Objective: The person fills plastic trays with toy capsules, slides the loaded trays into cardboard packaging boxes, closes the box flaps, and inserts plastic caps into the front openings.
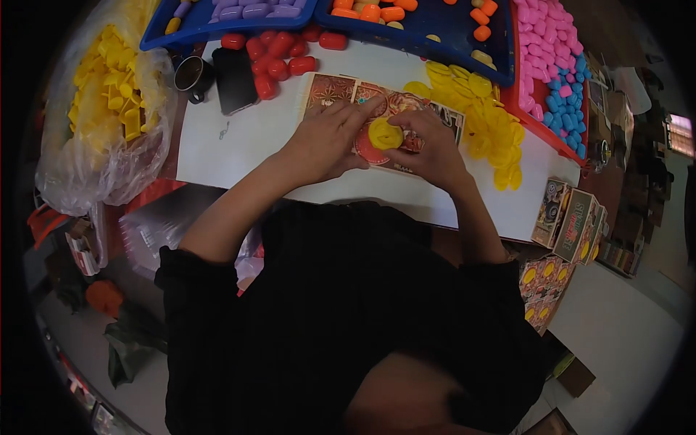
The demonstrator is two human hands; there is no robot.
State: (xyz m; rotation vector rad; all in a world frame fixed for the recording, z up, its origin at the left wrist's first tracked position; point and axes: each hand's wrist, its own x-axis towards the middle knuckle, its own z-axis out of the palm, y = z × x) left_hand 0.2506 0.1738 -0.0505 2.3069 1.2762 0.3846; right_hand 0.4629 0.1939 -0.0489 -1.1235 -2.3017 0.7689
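Observation:
A flat printed cardboard box (330, 88) in red and cream lies on the white table in front of me. My left hand (328, 139) rests on its left part, with the fingers stretched out towards the middle. On the box's middle is a round yellow plastic piece (386, 135), with a raised part on top, above a red printed circle (371, 151). My right hand (433, 148) grips this piece from the right between thumb and fingers. Close by on the right lies a pile of flat yellow discs (478, 119).
Blue trays (435, 47) of coloured plastic pieces and a red tray (558, 141) line the back. Red pieces (279, 54), a black phone (235, 80) and a dark cup (193, 76) stand back left. A bag of yellow parts (119, 94) is left; printed boxes (573, 221) sit right.

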